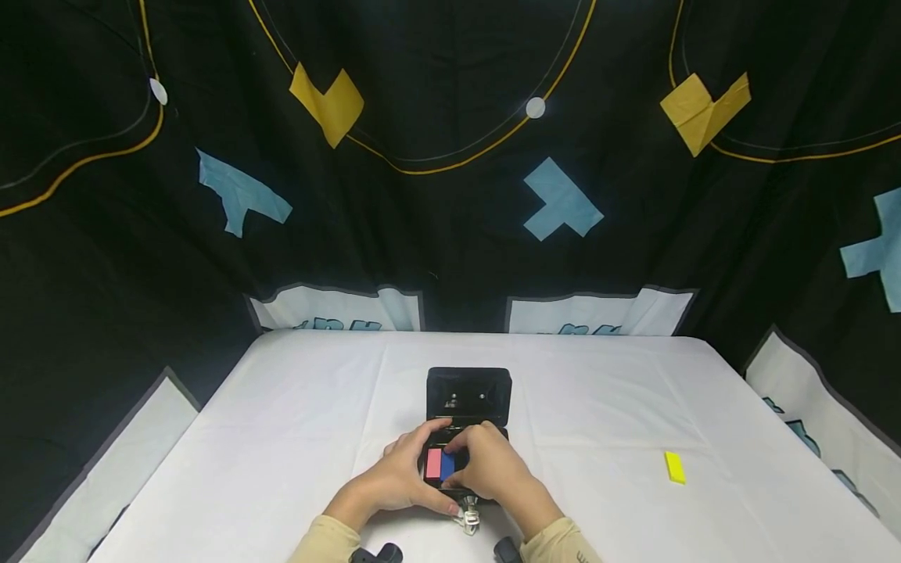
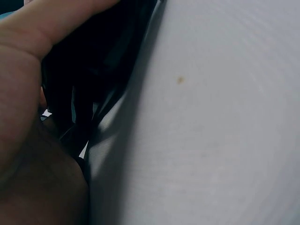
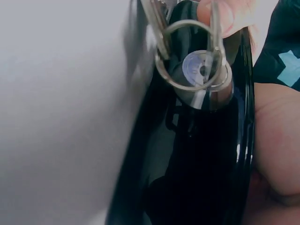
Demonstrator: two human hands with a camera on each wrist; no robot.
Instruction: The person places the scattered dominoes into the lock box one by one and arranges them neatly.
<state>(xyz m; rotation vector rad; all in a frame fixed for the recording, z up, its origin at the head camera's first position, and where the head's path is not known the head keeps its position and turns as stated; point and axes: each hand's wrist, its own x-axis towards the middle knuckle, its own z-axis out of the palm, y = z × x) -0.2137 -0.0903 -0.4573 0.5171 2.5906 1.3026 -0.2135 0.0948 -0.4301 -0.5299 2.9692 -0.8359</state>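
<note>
A black lockable metal box [image 1: 468,393] stands on the table with its lid raised at the back. Inside it, a pink block [image 1: 433,463] and a blue block [image 1: 446,466] lie side by side. My left hand [image 1: 403,475] grips the box around its left side, thumb by the front edge and fingers toward the hinge. Reaching in from the right, my right hand [image 1: 493,463] pinches the blue block between thumb and fingers, covering part of it. Keys [image 1: 470,519] on a ring hang from the front lock [image 3: 202,70].
A yellow block [image 1: 674,467] lies on the white-covered table [image 1: 598,407] to the right. Two dark objects [image 1: 385,554] show at the front edge below my wrists. Black curtains [image 1: 450,234] with taped shapes surround the table.
</note>
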